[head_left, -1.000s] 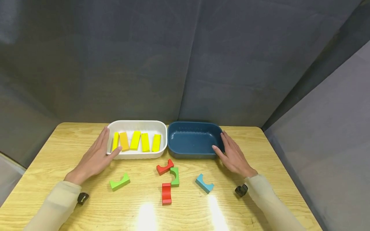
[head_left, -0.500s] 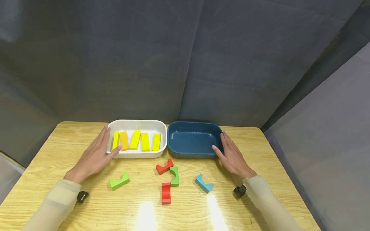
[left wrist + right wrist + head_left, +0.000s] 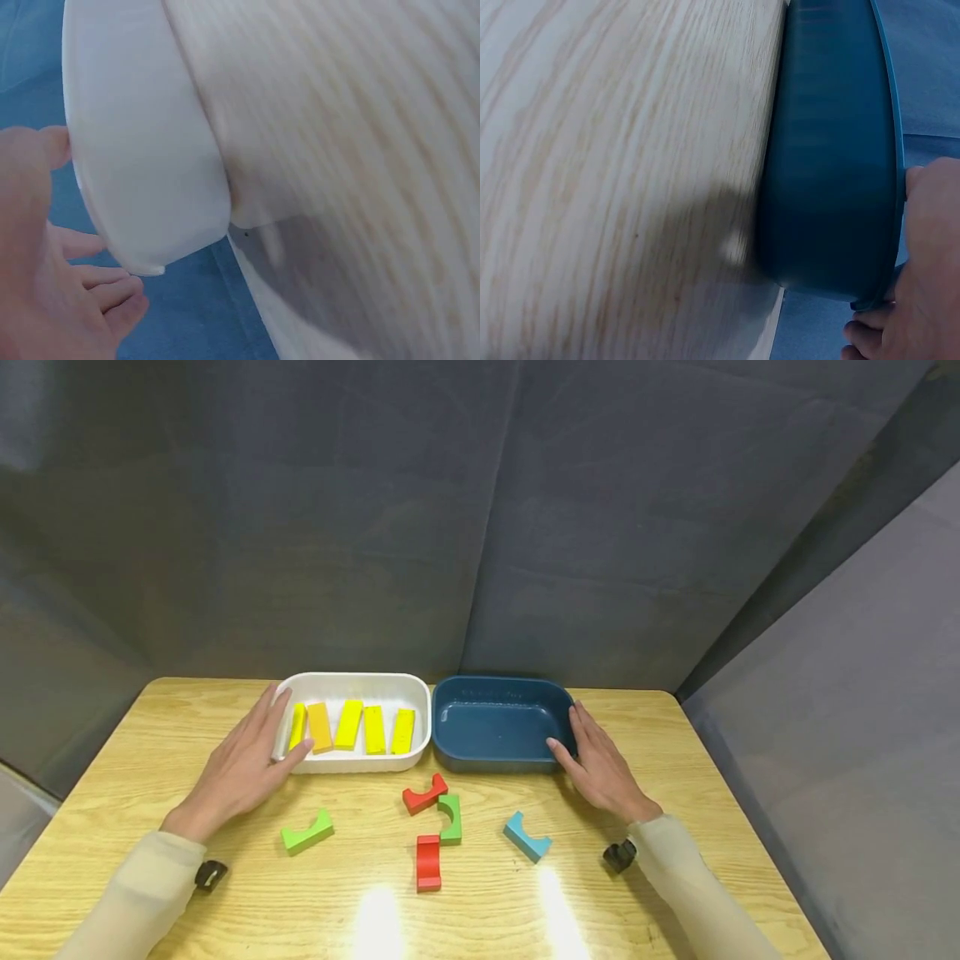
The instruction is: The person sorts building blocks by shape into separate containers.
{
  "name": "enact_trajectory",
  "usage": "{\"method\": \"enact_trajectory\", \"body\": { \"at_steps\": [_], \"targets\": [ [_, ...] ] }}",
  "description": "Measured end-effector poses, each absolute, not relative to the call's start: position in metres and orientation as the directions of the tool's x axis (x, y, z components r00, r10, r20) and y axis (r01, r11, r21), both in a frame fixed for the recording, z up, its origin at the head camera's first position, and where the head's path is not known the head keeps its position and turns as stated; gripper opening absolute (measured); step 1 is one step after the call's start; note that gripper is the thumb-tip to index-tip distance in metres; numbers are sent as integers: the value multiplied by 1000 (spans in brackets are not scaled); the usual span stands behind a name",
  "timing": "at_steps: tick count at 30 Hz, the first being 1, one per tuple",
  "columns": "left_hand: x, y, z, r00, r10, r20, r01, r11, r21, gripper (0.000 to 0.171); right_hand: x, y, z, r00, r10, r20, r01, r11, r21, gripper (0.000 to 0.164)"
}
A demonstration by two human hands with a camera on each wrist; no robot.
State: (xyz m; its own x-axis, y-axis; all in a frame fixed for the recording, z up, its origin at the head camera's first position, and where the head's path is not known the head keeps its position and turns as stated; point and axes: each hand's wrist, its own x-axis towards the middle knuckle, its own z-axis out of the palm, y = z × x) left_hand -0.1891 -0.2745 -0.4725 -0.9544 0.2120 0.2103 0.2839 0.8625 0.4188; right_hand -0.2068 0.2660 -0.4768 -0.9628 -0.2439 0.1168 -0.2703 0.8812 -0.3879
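Note:
My left hand lies along the left end of a white container, its fingers straight against the side and the thumb at the front rim. Inside stand several yellow blocks and an orange block in a row. At the right end of a dark blue container, my right hand touches the rim with extended fingers and thumb. The two containers sit side by side. In the wrist views, fingertips meet the rims of the white container and the blue container.
On the wooden table, in front of the containers, lie arch blocks: a light green arch, a red arch, a green arch, another red arch and a blue arch. Grey cloth hangs behind.

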Motion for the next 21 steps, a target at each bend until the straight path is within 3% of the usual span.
{"method": "enact_trajectory", "body": {
  "at_steps": [12,21],
  "targets": [
    [-156,-259,-445,-875,271,401,422,834,356,79,-208,267,-480,-963,-238,124,-267,887,-378,84],
    [-130,-247,-448,-823,314,474,483,826,291,58,-209,267,-480,-961,-247,123,-276,885,-375,83]
  ]
}}
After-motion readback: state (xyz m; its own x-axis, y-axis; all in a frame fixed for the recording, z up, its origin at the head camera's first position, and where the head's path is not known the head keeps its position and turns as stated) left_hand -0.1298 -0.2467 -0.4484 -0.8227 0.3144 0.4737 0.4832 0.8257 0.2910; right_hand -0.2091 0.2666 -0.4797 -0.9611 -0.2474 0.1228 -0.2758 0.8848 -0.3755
